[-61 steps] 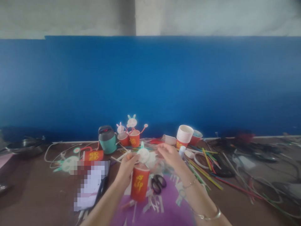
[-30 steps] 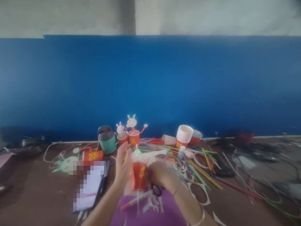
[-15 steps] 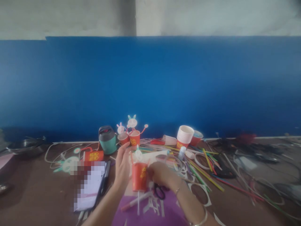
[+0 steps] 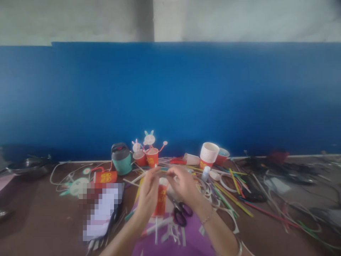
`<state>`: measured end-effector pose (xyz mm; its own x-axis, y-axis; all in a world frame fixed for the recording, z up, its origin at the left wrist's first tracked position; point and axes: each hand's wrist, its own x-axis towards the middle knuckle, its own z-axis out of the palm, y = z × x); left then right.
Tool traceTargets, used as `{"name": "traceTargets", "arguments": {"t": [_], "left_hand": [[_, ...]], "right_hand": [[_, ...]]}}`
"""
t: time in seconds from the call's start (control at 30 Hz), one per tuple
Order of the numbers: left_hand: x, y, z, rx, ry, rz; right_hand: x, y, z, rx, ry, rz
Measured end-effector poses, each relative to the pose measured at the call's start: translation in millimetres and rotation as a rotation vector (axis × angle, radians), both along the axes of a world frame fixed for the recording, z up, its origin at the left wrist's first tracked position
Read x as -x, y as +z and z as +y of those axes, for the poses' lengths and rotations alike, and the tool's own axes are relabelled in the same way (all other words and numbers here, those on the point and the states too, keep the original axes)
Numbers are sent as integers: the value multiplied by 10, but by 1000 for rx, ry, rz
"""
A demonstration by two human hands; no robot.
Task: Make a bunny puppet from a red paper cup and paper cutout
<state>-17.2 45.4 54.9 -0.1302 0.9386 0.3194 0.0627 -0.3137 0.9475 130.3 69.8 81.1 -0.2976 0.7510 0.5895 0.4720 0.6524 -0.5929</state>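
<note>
- Blue wall (image 4: 170, 99) behind;
- my left hand (image 4: 148, 190) and right hand (image 4: 183, 183) flank the red cup (image 4: 160, 203); cannot tell if either grips;
- likely adjusting its top; calls for light pressure.

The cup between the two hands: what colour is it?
The cup is red with yellow markings, as the head view shows.
</note>
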Motion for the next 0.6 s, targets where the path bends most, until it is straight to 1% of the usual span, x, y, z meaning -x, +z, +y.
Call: {"name": "traceTargets", "arguments": {"t": [0.1,0.23,0.43,0.6], "left_hand": [[-3,-5,1,9,-3,-6],[-13,4,0,14,-7,-18],[-10,55,-13,29,0,-19],[-7,46,-3,31,-32,7]], "right_hand": [[-16,-26,24,-59,-39,-60],[-27,-33,26,-92,-60,-109],[-61,-28,58,-86,-64,-119],[-67,-2,45,-73,-45,-124]]}}
